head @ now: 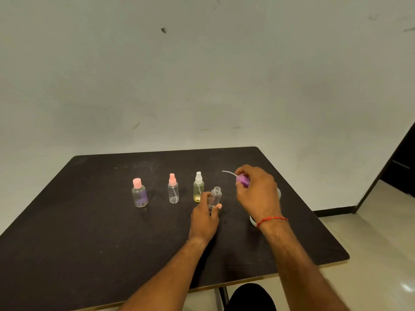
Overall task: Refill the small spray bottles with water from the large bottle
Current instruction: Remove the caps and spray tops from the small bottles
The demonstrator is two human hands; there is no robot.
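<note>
- Head view: you are gripping the open bottle (215, 197) with your left hand (204, 218). Your thumb and fingers are wrapping its lower body, so it is standing upright on the table (89, 232). Its bare neck is pointing up, ready to take water.
- You are pinching the purple sprayer (242, 180) in your right hand (258, 194), fingers curling round it. It is hanging in the air just right of the open neck and a little above it, apart from the bottle.
- Its tube (228, 172) is sticking out to the left, off the table. Holding it so is probably keeping the tube clean.
- Three other small bottles are standing in a row to the left, all capped. The yellow bottle (198, 187) is sitting just beside your left fingers. The pink sprayer bottle (173, 189) is standing further left, and the pink-cap bottle (139, 194) furthest. They seem to be waiting their turn.
- A white thing (253, 221) is peeking out behind your right wrist and hand. I cannot tell whether it is the large bottle; no large bottle is showing plainly.
- You appear to be at the opening step for this one bottle, with no filling showing yet.
- Your right hand is occupied, so it is likely needing to park the sprayer before pouring. Your left hand is steadying a light, tall bottle that could tip easily.
</note>
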